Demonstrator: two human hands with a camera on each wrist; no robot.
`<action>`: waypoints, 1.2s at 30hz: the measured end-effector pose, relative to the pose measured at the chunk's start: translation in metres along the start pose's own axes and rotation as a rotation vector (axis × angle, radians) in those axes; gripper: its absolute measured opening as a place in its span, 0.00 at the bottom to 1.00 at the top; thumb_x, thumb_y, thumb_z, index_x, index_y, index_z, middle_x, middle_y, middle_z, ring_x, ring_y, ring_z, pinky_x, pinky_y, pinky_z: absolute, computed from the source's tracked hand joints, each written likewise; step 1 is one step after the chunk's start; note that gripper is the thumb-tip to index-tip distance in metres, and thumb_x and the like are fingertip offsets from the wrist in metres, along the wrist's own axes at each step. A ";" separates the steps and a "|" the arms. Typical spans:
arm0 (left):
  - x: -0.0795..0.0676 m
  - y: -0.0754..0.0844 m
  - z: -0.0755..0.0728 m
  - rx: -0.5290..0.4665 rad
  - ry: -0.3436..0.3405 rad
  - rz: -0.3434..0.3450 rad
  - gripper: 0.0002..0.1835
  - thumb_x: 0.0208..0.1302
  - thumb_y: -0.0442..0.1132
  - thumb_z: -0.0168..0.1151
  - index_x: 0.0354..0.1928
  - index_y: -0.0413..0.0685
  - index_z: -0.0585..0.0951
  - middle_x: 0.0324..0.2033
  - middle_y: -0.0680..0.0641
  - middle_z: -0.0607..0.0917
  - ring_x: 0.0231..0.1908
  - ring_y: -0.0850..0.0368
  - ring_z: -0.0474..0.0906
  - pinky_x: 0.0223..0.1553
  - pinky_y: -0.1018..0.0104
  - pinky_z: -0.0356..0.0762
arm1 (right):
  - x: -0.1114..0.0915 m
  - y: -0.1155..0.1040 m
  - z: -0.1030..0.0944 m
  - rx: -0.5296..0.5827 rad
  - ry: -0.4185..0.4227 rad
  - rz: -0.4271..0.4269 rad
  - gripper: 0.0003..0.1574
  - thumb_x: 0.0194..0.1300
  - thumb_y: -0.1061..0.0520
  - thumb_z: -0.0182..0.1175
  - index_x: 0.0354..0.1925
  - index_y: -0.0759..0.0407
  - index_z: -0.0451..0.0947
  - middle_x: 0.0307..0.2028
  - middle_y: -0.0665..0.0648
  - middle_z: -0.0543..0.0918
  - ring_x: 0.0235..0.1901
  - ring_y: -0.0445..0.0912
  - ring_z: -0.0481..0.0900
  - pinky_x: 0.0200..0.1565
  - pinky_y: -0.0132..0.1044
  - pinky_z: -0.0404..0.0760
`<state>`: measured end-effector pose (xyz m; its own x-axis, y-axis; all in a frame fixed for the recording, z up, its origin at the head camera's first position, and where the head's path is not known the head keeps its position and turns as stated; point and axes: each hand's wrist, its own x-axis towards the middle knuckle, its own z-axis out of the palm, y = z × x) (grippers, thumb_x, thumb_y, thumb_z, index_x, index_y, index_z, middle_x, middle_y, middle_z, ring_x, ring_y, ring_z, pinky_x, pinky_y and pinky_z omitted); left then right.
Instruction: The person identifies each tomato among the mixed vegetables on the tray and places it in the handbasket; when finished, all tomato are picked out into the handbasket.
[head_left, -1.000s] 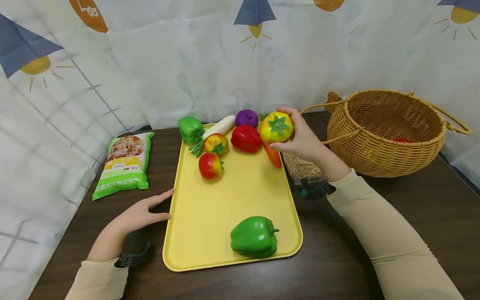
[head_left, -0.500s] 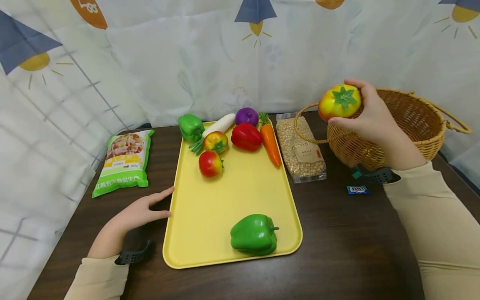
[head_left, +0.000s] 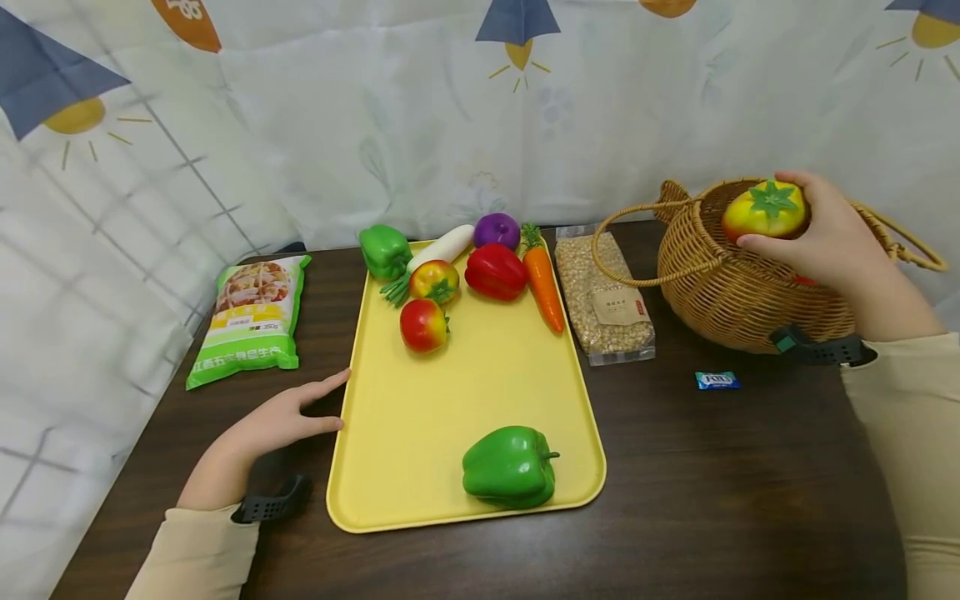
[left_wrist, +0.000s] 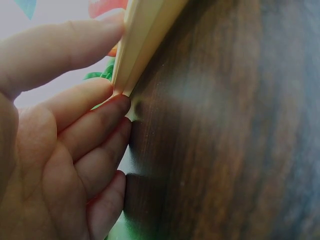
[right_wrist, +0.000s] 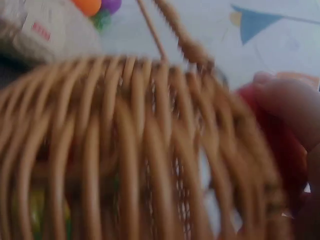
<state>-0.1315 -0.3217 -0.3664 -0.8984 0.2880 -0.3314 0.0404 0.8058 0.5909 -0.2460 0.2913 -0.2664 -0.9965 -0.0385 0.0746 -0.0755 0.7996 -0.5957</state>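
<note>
My right hand (head_left: 836,237) grips a yellow-and-red tomato (head_left: 761,210) with a green star-shaped top, fingers behind it and thumb in front. It is over the opening of the wicker basket (head_left: 738,304) at the right. In the right wrist view the tomato's red side (right_wrist: 280,145) shows beyond the basket's blurred weave (right_wrist: 130,150). At the left, my left hand (head_left: 270,427) touches the yellow tray's (head_left: 457,392) left edge, thumb and index finger spread. The left wrist view shows its fingertips (left_wrist: 117,102) against the tray rim (left_wrist: 142,42).
On the tray lie a large green pepper (head_left: 510,467), two small red-yellow fruits (head_left: 424,325), a red pepper (head_left: 495,272) and a carrot (head_left: 543,287). A grain bag (head_left: 603,296), a small blue packet (head_left: 717,380) and a green-and-white food bag (head_left: 251,321) lie around it.
My right hand has carried the tomato from above the tray's back right rightward to the basket's opening, uncovering the carrot and grain bag. The left hand stays at the tray's edge.
</note>
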 end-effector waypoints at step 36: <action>-0.001 -0.001 0.001 0.016 0.011 0.004 0.41 0.57 0.56 0.59 0.69 0.54 0.55 0.65 0.34 0.60 0.64 0.36 0.55 0.56 0.40 0.61 | 0.004 0.019 0.006 -0.001 -0.167 -0.089 0.51 0.63 0.49 0.55 0.71 0.61 0.37 0.67 0.73 0.40 0.61 0.70 0.51 0.47 0.54 0.70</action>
<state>-0.1302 -0.3219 -0.3673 -0.9031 0.2855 -0.3207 0.0507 0.8126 0.5806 -0.2518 0.3029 -0.2826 -0.9782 -0.2075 -0.0068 -0.1633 0.7894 -0.5918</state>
